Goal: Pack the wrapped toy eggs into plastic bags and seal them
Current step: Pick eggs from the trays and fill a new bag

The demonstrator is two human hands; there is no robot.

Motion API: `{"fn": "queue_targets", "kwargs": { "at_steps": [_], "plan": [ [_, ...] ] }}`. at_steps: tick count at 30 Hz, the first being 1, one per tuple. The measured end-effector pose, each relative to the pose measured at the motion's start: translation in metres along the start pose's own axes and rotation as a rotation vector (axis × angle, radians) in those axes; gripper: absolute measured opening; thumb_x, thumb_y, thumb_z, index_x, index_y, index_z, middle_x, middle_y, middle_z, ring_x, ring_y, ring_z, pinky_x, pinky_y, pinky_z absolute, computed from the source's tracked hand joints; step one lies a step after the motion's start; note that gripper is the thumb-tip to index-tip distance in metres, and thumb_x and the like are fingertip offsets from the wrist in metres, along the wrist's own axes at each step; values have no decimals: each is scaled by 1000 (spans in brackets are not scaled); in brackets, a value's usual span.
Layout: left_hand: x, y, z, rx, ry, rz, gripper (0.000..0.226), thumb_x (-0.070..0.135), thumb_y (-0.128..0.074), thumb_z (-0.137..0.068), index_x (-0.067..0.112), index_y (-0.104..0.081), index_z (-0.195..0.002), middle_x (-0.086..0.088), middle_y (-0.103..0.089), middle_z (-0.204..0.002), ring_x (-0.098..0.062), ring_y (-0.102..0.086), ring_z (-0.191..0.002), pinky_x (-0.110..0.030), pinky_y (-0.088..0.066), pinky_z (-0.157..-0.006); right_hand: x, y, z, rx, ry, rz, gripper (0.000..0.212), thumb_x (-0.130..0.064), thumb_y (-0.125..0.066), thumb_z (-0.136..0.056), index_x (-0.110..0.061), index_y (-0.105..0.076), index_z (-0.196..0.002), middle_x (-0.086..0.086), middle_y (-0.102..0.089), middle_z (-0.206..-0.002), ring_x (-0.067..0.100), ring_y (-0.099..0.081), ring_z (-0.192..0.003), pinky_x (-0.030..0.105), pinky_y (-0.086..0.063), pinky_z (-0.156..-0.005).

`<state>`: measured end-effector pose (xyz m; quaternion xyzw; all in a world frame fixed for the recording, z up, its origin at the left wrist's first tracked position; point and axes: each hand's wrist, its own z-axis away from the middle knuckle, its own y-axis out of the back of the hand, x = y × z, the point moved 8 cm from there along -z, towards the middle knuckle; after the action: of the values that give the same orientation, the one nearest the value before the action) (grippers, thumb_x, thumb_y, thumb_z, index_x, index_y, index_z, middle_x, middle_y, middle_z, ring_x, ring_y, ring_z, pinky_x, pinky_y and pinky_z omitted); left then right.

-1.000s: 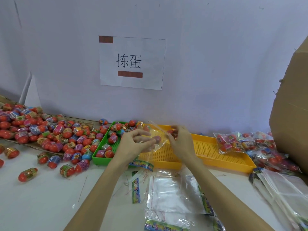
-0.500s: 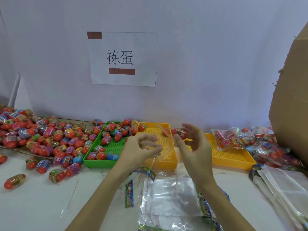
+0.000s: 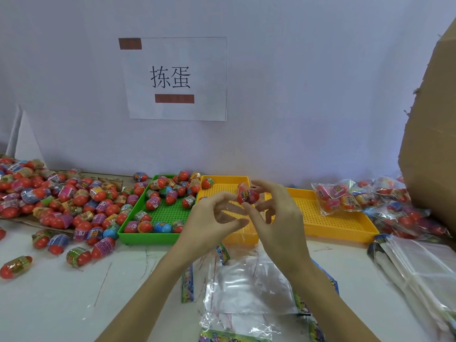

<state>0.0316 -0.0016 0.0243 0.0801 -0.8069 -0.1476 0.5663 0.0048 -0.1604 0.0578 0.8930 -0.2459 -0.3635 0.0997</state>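
My right hand (image 3: 281, 218) pinches a red wrapped toy egg (image 3: 247, 195) at its fingertips, above the left yellow tray (image 3: 243, 239). Just left of it, my left hand (image 3: 209, 220) holds the mouth of a small clear plastic bag (image 3: 228, 212) between curled fingers and thumb. The egg sits at the bag's upper edge; whether it is inside I cannot tell. Loose wrapped eggs (image 3: 49, 198) are heaped at the left, and several more lie in the green tray (image 3: 148, 237).
Flat empty bags (image 3: 246, 287) lie on the white table under my forearms, with another stack (image 3: 419, 267) at the right. Filled bags of eggs (image 3: 340, 197) sit beside the right yellow tray (image 3: 345, 233). A cardboard box (image 3: 431, 144) stands far right. A paper sign (image 3: 172, 77) hangs on the wall.
My hands have drawn slightly apart and the bag has opened between them. The right fingertips now hold the egg at the bag's top edge. The view shifted a little.
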Motion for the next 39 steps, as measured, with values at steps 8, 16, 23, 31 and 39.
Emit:
{"fn": "queue_targets", "kwargs": {
  "at_steps": [8, 16, 23, 31, 39],
  "plan": [
    [7, 2, 2, 29, -36, 10, 40, 15, -87, -86, 24, -70, -120, 12, -80, -105, -9, -78, -89, -23, -62, -85, 9, 7, -1, 74, -132, -50, 30, -15, -77, -92, -23, -64, -118, -4, -61, -114, 8, -68, -74, 13, -49, -64],
    [3, 3, 2, 42, -28, -14, 40, 14, -83, -90, 22, -68, -126, 4, -78, -110, -12, -78, -92, -35, -64, -88, 1, -14, 1, -178, -79, -127, 30, -22, -78, -92, -24, -68, -120, -16, -70, -109, 9, -68, -90, 25, -54, -65],
    [-1, -2, 0, 16, 12, 36, 41, 1, -79, -89, 21, -69, -123, 3, -78, -107, -13, -76, -97, -35, -64, -87, 0, -25, 5, -301, -57, -157, 14, -20, -70, -98, -21, -80, -107, -8, -67, -108, 12, -62, -101, 24, -51, -77],
    [-2, -4, 0, 40, 21, 114, 29, 3, -78, -91, 23, -71, -110, 0, -78, -92, -21, -79, -77, -20, -57, -57, -1, -14, 1, -186, -34, -141, 11, -16, -68, -99, -22, -71, -108, -16, -73, -96, 10, -69, -94, 25, -51, -71],
    [-13, 23, 4, 294, 101, 403, 32, 17, -87, -85, 10, -71, -113, -11, -80, -88, -21, -76, -70, -19, -55, -57, 28, -22, 7, -237, -407, -248, 45, -52, -71, -90, -30, -65, -128, -15, -74, -103, 1, -69, -100, 27, -59, -86]
  ]
}}
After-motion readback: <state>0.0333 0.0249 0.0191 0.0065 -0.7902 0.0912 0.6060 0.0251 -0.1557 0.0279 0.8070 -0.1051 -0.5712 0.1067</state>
